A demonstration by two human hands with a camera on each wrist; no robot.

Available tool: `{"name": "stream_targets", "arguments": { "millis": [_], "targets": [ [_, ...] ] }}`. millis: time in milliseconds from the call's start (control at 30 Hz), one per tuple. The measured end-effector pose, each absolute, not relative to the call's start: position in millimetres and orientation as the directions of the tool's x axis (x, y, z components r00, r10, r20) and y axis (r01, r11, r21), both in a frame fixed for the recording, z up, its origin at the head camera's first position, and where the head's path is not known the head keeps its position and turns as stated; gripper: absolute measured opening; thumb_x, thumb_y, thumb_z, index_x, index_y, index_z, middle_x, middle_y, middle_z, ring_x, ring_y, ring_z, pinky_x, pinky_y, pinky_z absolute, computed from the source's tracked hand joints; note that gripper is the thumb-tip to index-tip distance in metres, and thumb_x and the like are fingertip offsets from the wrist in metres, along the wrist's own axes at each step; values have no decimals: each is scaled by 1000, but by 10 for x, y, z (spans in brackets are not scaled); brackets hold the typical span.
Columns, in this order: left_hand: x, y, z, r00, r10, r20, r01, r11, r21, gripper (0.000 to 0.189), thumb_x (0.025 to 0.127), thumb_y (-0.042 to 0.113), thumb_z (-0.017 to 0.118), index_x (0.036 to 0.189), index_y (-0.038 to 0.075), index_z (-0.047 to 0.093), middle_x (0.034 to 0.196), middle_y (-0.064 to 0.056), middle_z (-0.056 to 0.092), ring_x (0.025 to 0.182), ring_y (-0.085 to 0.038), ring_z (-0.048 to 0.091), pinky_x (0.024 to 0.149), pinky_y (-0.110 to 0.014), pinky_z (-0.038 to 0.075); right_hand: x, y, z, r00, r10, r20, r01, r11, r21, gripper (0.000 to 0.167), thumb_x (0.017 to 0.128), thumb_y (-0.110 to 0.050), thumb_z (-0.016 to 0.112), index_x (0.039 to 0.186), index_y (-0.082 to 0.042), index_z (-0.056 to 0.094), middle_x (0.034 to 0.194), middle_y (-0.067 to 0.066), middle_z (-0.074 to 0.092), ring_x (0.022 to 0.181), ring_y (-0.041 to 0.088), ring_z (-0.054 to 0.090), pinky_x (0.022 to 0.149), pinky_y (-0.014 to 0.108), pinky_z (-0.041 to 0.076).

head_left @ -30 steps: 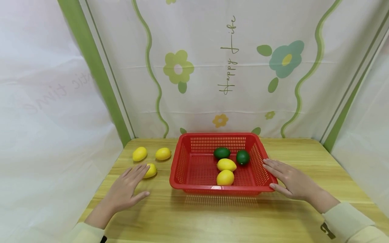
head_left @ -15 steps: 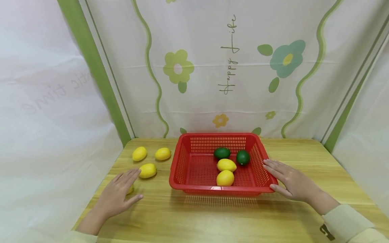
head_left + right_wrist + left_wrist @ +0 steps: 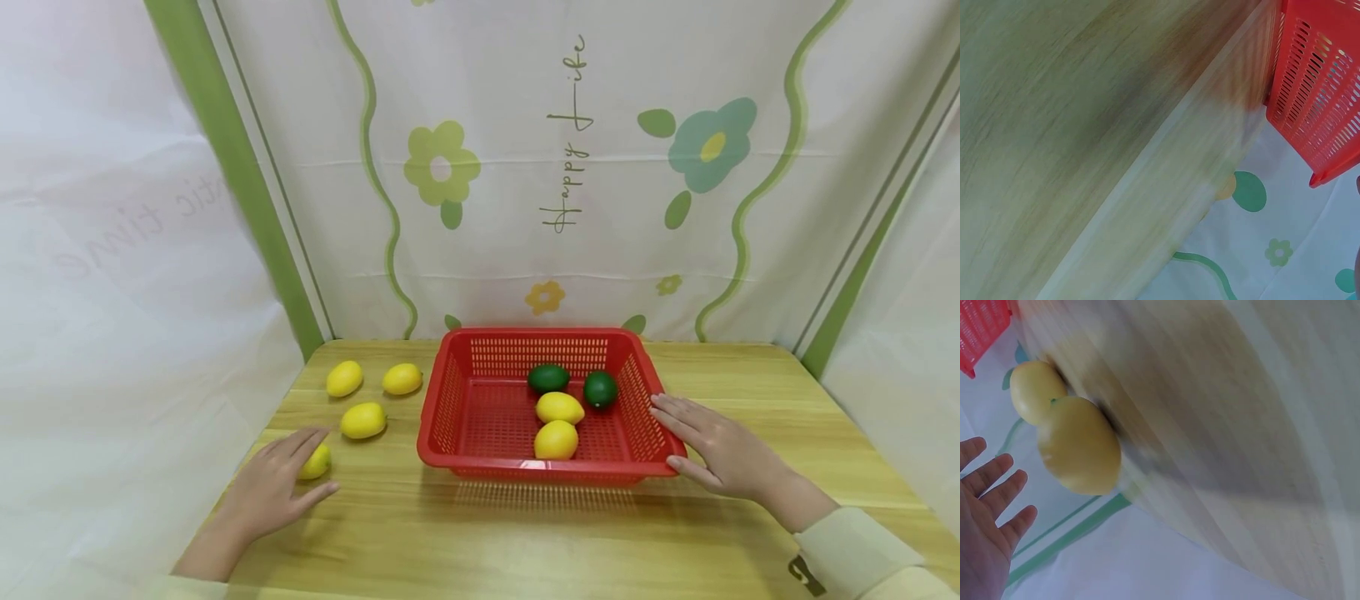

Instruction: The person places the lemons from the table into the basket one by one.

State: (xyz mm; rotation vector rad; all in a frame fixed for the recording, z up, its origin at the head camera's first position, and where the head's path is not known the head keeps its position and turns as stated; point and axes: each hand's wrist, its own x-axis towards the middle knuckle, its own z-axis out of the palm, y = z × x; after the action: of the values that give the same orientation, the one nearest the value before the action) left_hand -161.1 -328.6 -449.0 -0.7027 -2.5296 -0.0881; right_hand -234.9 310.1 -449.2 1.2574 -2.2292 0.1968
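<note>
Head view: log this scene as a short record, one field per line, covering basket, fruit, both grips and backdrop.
Surface: wooden table
Container: red basket, upright on the table
Basket contents: two yellow lemons, two dark green fruits
Loose fruit: four loose lemons, left of the basket
Left grip: fingers extended, partly hiding the nearest loose lemon; contact cannot be told
Right grip: fingers extended, resting at the basket's right rim
Backdrop: white floral curtain, lettered "Happy Life"

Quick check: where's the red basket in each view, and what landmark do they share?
Head: red basket just right of centre, lower half.
Left wrist: only part of it, top left corner.
Right wrist: upper right, cut off by the picture's edge.
Shared landmark: the wooden table.
</note>
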Motion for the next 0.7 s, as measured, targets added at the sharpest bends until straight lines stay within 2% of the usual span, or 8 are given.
{"name": "stream_targets", "arguments": {
  "millis": [300,700],
  "targets": [
    [-1637,-3438,-4557,-763,421,491,458,887,-48,79,72,46,81,129,-4,58,121,-24,60,99,-43,62,80,-57,51,-2346,3101,-4484,-396,-739,546,-829,543,134,66,101,-52,40,130,5,57,136,20,54,126,30,49,115,22,16],
    [-1690,-3516,-4573,-822,389,417,439,898,28,75,72,39,84,127,-3,57,121,-24,58,104,-43,58,81,-59,50,-2336,3101,-4484,-400,-737,545,-828,545,129,67,101,-52,39,131,5,57,136,20,53,127,30,49,115,22,16]
  ]
}}
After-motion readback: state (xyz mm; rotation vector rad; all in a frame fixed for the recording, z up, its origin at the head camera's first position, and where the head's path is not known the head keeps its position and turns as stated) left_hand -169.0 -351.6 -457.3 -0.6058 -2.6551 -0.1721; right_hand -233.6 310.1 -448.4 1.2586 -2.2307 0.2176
